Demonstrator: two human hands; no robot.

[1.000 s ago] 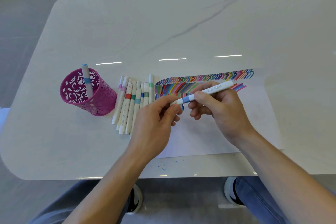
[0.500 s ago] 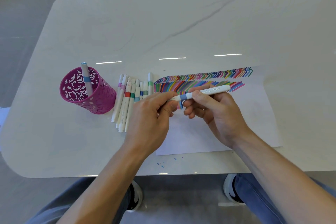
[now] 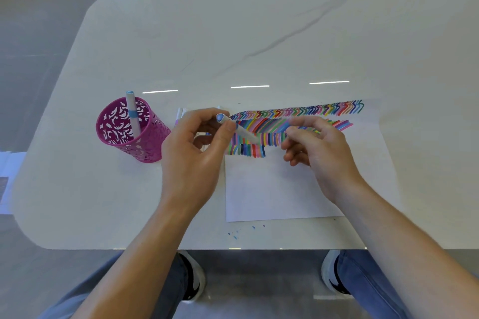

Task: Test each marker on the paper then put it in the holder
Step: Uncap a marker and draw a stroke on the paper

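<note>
One marker (image 3: pixel 243 133) we pinch in our left hand (image 3: pixel 191 163) over the paper's (image 3: pixel 272 189) striped left edge, probably because that hand is nearer the pink holder (image 3: pixel 153 147) at centre left, while our right hand (image 3: pixel 321 153) hovers beside it, fingers curled, its grip too blurred to tell.

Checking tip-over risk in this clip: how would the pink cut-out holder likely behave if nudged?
The pink holder looks like a thin perforated shell, so it is probably light and would slide easily on the glossy table. It holds only one marker, leaning on the far rim, so little weight steadies it. A sideways knock might tip it.
</note>
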